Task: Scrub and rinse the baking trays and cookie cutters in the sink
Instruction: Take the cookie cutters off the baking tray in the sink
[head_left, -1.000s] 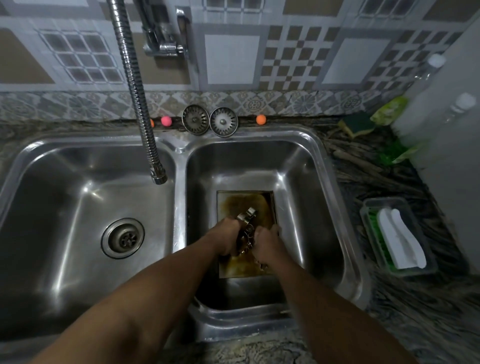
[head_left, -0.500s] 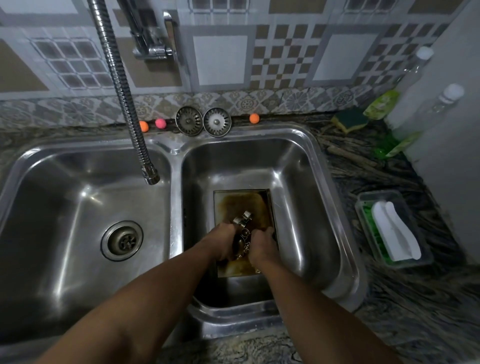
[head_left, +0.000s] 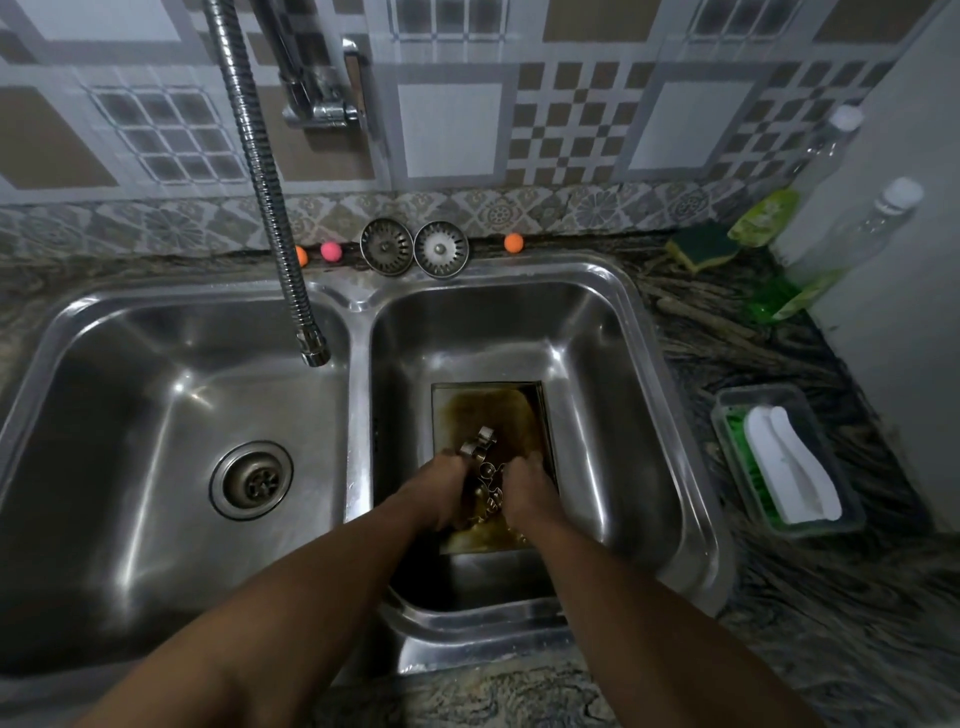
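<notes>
inside right basin (head_left: 613, 364), stained baking tray (head_left: 488, 410), cookie cutters (head_left: 480, 447) gathered by both hands

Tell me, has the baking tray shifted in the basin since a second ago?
No. The baking tray keeps the same place against the right basin walls.

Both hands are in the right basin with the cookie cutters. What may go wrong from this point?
1. The left hand and the right hand grip a bunch of small shiny metal cookie cutters; their thin edges might cut the skin.
2. The flexible metal faucet hose ends above the left steel basin, so rinse water may miss the brown-stained rectangular baking tray.
</notes>
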